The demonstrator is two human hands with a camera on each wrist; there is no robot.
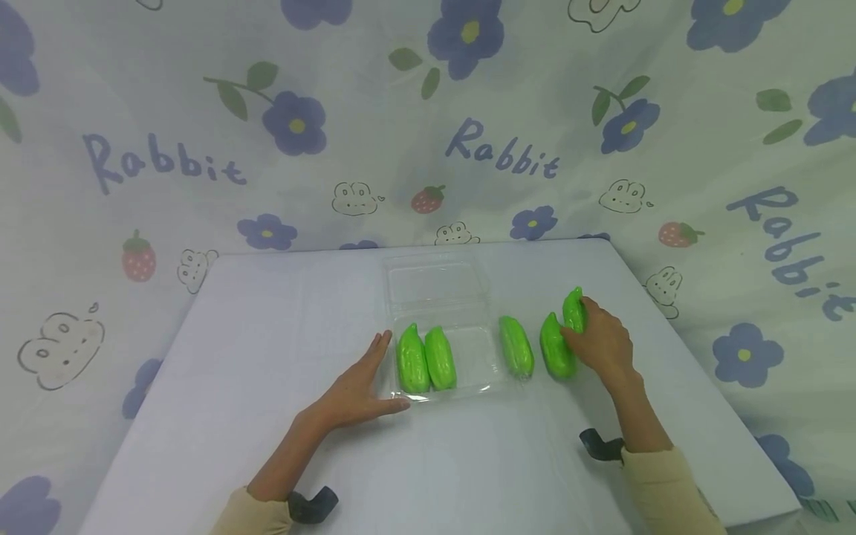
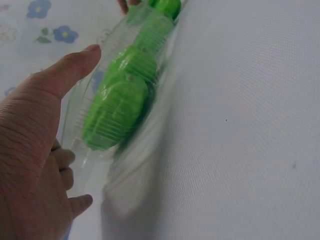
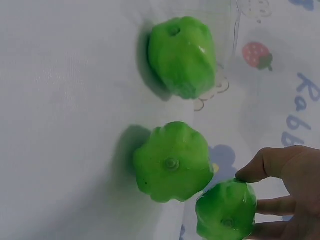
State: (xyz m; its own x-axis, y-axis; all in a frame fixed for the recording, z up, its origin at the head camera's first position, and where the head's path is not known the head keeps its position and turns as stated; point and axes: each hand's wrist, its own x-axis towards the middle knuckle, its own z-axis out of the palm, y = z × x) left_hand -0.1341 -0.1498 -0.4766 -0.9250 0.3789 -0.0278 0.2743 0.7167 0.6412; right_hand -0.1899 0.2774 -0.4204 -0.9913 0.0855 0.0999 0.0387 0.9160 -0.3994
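five green gourds [image 1: 412, 360] on the tabletop [image 1: 281, 319]: two inside the clear box [image 1: 476, 358], three right of it. right hand [image 1: 604, 343] pinches the far-right gourd [image 1: 572, 307] between thumb and fingers; left hand [image 1: 353, 392] is spread at the box's left edge, gripping nothing. gourds look light, stiff, kinda slick, so i'd pinch the ribbed middle. neighbouring gourd [image 1: 557, 349] crowds the thumb; box seems flimsy, lid [image 1: 436, 282] lies folded back.

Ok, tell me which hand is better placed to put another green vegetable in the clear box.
Probably the right hand: it grips a green vegetable right of the clear box, while the left hand, holding no vegetable, is at the box's opposite edge.
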